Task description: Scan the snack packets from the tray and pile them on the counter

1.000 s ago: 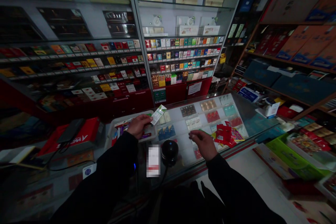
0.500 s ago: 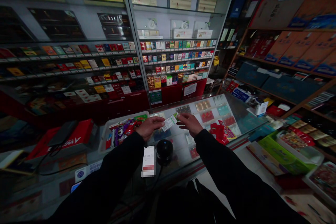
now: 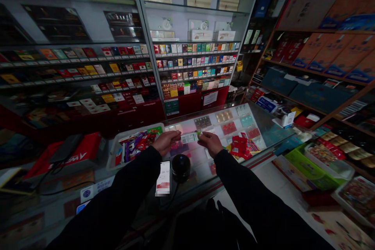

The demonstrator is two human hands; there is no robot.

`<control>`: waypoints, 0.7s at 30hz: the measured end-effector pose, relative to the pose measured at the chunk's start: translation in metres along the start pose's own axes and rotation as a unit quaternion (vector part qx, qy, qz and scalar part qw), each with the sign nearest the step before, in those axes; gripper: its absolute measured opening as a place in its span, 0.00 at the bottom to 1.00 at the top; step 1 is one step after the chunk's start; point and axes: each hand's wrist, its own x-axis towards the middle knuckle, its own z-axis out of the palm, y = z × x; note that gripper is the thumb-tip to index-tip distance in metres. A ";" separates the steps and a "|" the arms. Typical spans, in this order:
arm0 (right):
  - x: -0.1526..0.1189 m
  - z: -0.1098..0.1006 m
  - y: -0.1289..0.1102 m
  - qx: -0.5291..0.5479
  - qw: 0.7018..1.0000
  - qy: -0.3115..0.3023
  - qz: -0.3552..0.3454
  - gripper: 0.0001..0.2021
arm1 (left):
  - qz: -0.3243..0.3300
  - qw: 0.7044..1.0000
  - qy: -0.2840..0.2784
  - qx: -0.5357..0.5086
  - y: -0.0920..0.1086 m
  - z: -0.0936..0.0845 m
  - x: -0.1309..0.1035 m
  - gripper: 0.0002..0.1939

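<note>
A small white and green packet (image 3: 189,137) is held level above the glass counter (image 3: 272,129). My left hand (image 3: 166,142) pinches its left end and my right hand (image 3: 210,143) pinches its right end. Both arms wear dark sleeves. Just below the hands stand a black round scanner (image 3: 181,167) and a phone (image 3: 163,177) propped upright. A white tray (image 3: 117,143) with colourful small packs sits left of my left hand. Red packets (image 3: 240,146) lie on the counter right of my right hand.
Glass-fronted shelves of small boxes (image 3: 193,64) fill the wall behind the counter. A red box (image 3: 79,152) with a dark device on it sits at the left. Wooden shelves with cartons (image 3: 328,52) run along the right, and green trays (image 3: 310,164) stand below them.
My left hand has brought the packet from above the tray toward the middle. My right hand has risen from the counter and taken hold of the packet's other end.
</note>
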 end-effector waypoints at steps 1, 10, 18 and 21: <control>0.000 -0.001 0.003 -0.009 1.000 0.011 -0.001 0.21 | -0.005 1.000 0.005 0.005 -0.001 -0.001 -0.001 0.23; 0.017 -0.019 0.033 -0.128 0.989 0.071 -0.018 0.41 | -0.039 0.999 -0.018 0.015 -0.014 -0.010 0.012 0.25; 0.015 -0.025 0.050 -0.157 0.985 0.074 -0.014 0.38 | -0.070 0.997 -0.042 0.011 -0.025 -0.016 0.027 0.26; 0.014 -0.026 0.056 -0.166 0.983 0.076 -0.008 0.37 | -0.073 0.996 -0.047 0.033 -0.030 -0.019 0.030 0.27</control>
